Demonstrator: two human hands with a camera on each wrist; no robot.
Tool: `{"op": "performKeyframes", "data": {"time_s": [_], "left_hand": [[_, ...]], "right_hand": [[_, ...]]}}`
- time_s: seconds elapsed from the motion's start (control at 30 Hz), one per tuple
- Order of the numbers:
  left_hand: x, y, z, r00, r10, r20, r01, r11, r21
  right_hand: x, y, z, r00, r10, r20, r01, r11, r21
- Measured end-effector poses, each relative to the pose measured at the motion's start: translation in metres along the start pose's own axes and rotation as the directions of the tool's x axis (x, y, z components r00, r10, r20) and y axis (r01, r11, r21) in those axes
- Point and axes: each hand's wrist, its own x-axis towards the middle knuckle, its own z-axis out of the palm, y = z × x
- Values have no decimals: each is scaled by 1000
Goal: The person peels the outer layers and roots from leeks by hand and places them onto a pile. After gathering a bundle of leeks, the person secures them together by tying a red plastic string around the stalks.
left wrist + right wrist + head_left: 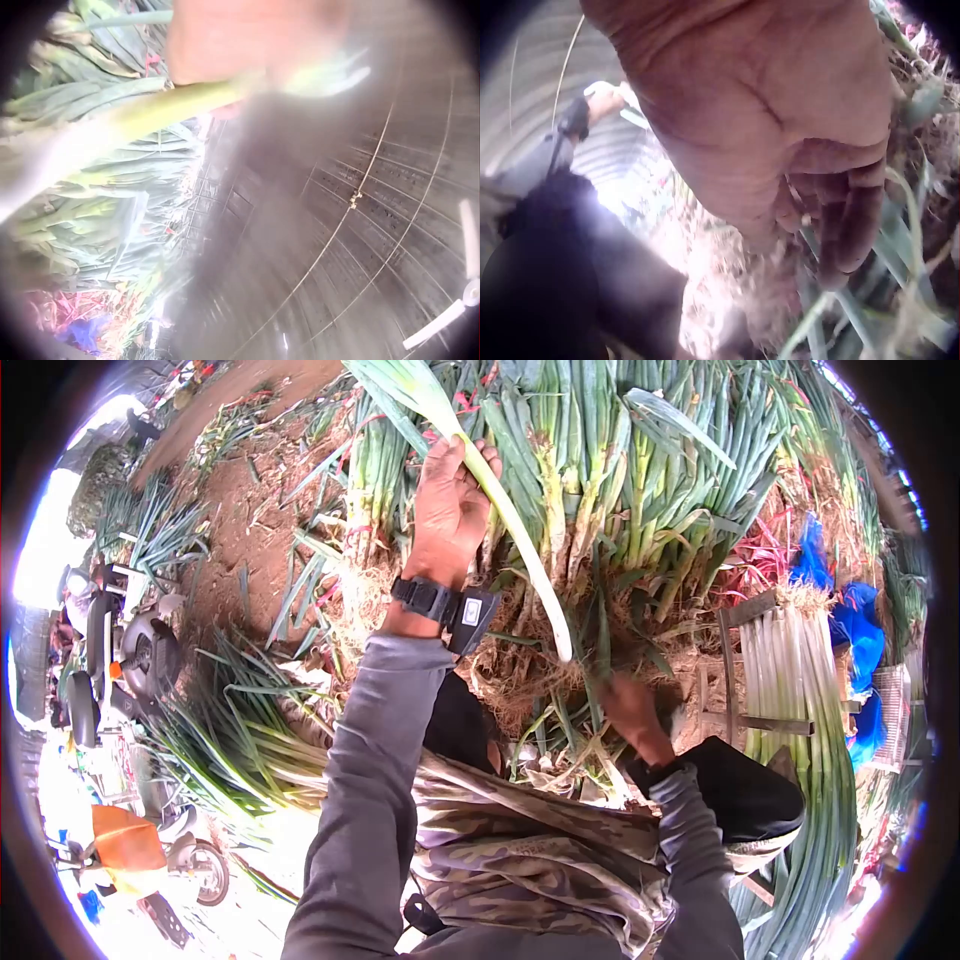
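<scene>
A long spring onion [519, 538] with a peeled white lower end hangs diagonally from my left hand [452, 510], whose thumb and fingers pinch it where the white turns green. In the left wrist view, the pale stalk [172, 107] crosses below the blurred left hand [255, 41]. My right hand [634, 712] is low, beside loose green leaves and roots, and is blurred in the head view. In the right wrist view, the right hand [780, 127] has loosely bent fingers over green leaves [855, 315]; no firm grip on them is visible.
Upright bundles of unpeeled onions [640, 470] with roots stand ahead. Cleaned white stalks [790, 670] lie on a wooden rack at the right, near blue plastic [860, 635]. More onions [240, 740] lie at the left, with motorbikes [150, 650] beyond.
</scene>
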Motion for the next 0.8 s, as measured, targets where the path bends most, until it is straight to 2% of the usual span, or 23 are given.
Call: {"op": "performKeyframes", "data": {"time_s": [0.07,0.1,0.13,0.2,0.3,0.4,0.53,0.63,0.67,0.77,0.8], "left_hand": [[-1,-3,-1,998,-44,49,44,999,14],[-5,-5,5,997,-62,42,61,998,33],[-9,-8,11,996,-74,49,73,997,36],[-13,-16,15,994,-94,64,90,994,63],[-19,-25,20,991,-122,64,114,987,110],[-26,-33,27,986,-164,43,159,982,104],[-24,-44,15,978,-206,44,197,968,153],[-30,-46,25,990,-140,0,137,966,220],[-30,-46,26,988,-155,-4,153,970,192],[-30,-48,27,990,-136,-24,138,963,232],[-32,-49,27,991,-134,-31,137,965,222]], "right_hand": [[26,-51,-48,974,228,-10,-207,901,383],[40,-57,-60,973,84,-213,16,902,431],[54,-69,-72,940,-45,-338,170,921,351],[77,-100,-93,911,-103,-399,252,905,342],[106,-127,-97,897,-172,-407,359,820,445],[128,-147,-99,874,-233,-427,365,895,257],[164,-160,-97,840,-230,-491,395,880,263],[163,-163,-93,786,-272,-555,354,934,44],[158,-165,-89,762,-279,-584,308,950,-51],[154,-162,-78,697,-330,-637,274,943,-189],[153,-162,-77,694,-331,-639,281,942,-183]]}}
